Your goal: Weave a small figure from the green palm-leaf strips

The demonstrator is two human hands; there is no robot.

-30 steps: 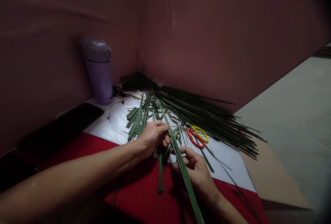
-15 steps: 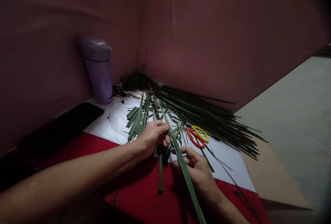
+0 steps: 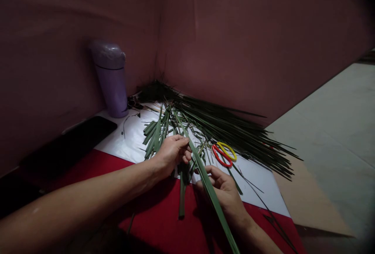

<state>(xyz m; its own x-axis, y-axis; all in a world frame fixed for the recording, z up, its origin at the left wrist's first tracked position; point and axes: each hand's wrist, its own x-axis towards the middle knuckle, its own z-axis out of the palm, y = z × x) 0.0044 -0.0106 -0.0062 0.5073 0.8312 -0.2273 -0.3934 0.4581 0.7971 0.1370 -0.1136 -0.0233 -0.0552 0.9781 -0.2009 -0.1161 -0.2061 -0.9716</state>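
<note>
The left hand (image 3: pixel 175 153) is pinching a long green leaf (image 3: pixel 211 193). The leaf is slanting across the right hand (image 3: pixel 224 189); I cannot tell if that grip is clamping it. Red-and-yellow scissors (image 3: pixel 225 154) are lying nearby.

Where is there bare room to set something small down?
Left part of the white sheet, between the dark flat object and the cut leaf pieces, apart from small scraps; also the red surface between the left forearm and the short strip. It's crowded around the left hand, right hand, leaf strip, scissors and long leaf bundle.
</note>
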